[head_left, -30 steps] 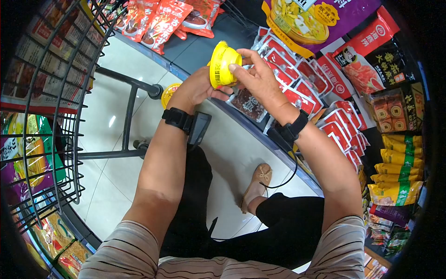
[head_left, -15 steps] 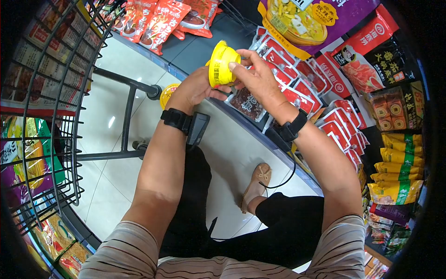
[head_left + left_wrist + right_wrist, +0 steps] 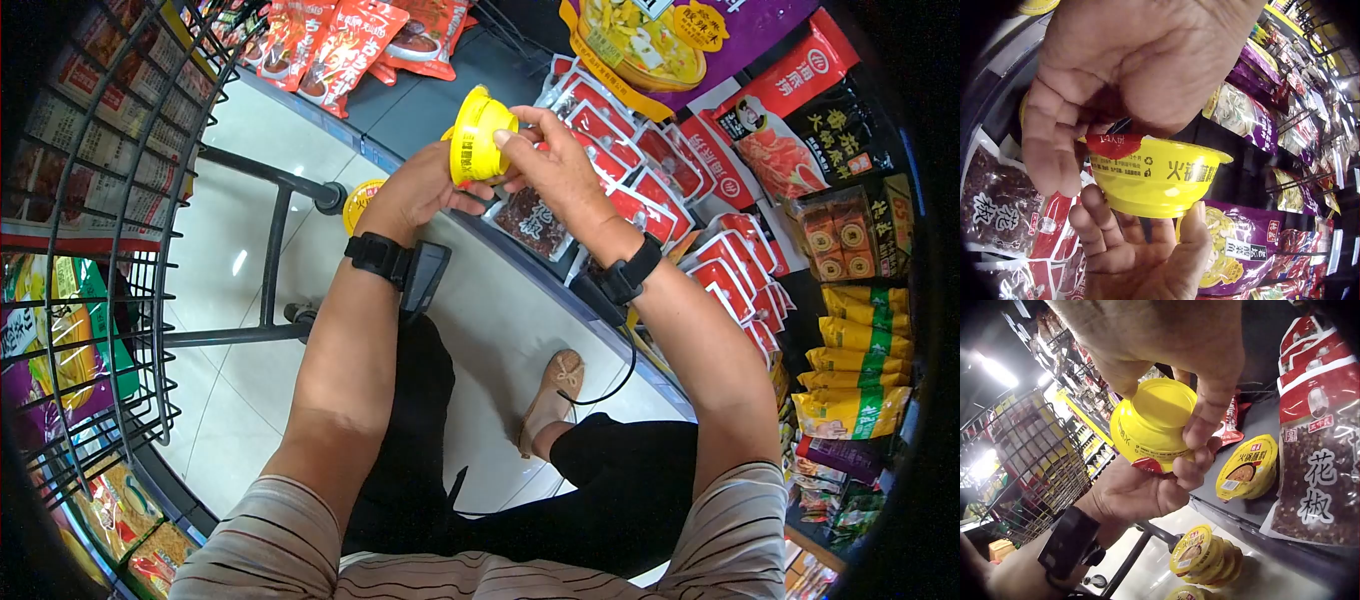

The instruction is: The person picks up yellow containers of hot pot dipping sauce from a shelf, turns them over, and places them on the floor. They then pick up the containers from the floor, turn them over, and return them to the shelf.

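Observation:
A yellow plastic tub of hot pot dipping sauce (image 3: 478,145) is held on its side between both hands above the shelf edge. My left hand (image 3: 420,185) grips it from the lid side, its fingers at the rim. My right hand (image 3: 558,170) holds the narrower base end between thumb and fingers. In the left wrist view, printed black characters and a red tab show along the tub's wall (image 3: 1160,178). The right wrist view shows the smooth yellow bottom (image 3: 1163,403) turned up between the right thumb and fingers. The left palm hides the lid.
Another yellow tub (image 3: 1247,469) sits on the shelf beside packets of Sichuan pepper (image 3: 1316,475). Stacked yellow tubs (image 3: 1200,556) stand lower down. A black wire cart (image 3: 120,240) is on the left. Red bags (image 3: 350,50) and a purple bag (image 3: 650,50) line the shelf.

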{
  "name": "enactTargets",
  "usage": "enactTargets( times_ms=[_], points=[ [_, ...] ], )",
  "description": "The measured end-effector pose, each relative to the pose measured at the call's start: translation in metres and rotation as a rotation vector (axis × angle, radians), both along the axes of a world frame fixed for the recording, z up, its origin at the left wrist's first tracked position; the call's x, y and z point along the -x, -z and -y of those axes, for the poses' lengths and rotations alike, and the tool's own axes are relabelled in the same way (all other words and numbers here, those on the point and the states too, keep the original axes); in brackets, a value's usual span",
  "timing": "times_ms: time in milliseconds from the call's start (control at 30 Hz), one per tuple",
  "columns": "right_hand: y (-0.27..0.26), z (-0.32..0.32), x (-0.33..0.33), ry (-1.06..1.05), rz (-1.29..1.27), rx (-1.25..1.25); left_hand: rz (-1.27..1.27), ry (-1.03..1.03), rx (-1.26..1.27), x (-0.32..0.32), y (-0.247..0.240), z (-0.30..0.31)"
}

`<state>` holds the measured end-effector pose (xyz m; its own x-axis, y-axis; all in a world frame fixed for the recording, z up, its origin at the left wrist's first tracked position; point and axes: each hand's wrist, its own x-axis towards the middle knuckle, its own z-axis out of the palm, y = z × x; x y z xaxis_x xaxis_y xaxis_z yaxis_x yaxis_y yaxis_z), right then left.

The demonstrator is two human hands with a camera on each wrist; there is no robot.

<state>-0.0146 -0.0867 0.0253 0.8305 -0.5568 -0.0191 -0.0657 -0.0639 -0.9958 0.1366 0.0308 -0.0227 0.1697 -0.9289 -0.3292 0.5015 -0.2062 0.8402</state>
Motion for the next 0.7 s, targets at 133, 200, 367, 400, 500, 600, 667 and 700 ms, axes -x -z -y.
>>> enactTargets(
  times_ms=[133,200,367,400,500,600,667,700],
  points=[
    [0.001,0.001,0.000,0.006,-0.010,-0.022,0.007,0.003,-0.001,0.000,0.000,0.000],
    [-0.001,0.001,0.000,0.004,-0.013,-0.035,0.024,0.004,-0.018,0.000,0.000,0.001],
    [-0.005,0.001,0.001,0.006,-0.034,-0.065,0.045,0.017,-0.024,-0.001,0.001,0.001],
    [-0.005,0.001,0.001,0.006,-0.034,-0.071,0.046,0.023,-0.023,-0.001,0.000,0.001],
    [-0.007,0.000,0.002,0.009,-0.038,-0.089,0.059,0.020,-0.034,-0.001,-0.001,0.001],
    [-0.009,0.000,0.002,0.020,-0.044,-0.133,0.039,-0.012,-0.008,0.001,-0.003,0.001],
    [-0.006,0.001,0.001,0.030,-0.039,-0.191,0.077,0.002,-0.020,0.001,-0.003,0.002],
    [-0.007,0.001,0.001,0.032,-0.043,-0.218,0.095,0.010,-0.026,0.001,-0.003,0.003]
  ],
)
